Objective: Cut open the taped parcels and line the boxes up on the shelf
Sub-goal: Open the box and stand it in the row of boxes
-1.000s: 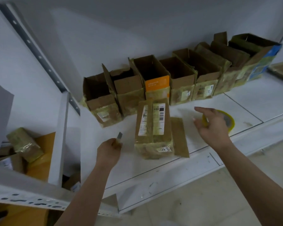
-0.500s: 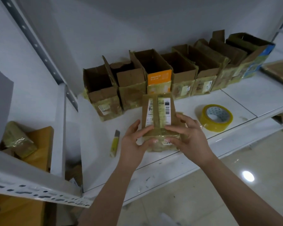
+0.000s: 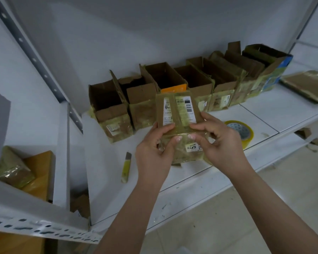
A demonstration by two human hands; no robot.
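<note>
A taped cardboard parcel [image 3: 178,114] with white shipping labels is held over the white shelf [image 3: 261,110], its top end tipped away from me. My left hand [image 3: 154,154] grips its near left side with the thumb on the taped top face. My right hand [image 3: 220,143] grips its near right side the same way. A yellow box cutter [image 3: 126,167] lies on the shelf left of my left hand, untouched. Several opened boxes [image 3: 110,107] stand in a row along the back wall.
A yellow roll of packing tape [image 3: 244,131] lies on the shelf right of my right hand. A flat taped parcel [image 3: 305,85] rests at the far right. Another taped parcel [image 3: 13,167] sits in the lower left bay, behind a steel upright [image 3: 62,154].
My left hand set the box cutter down on the shelf. Both hands took hold of the parcel and lifted its near end, closing the flap that lay open to its right.
</note>
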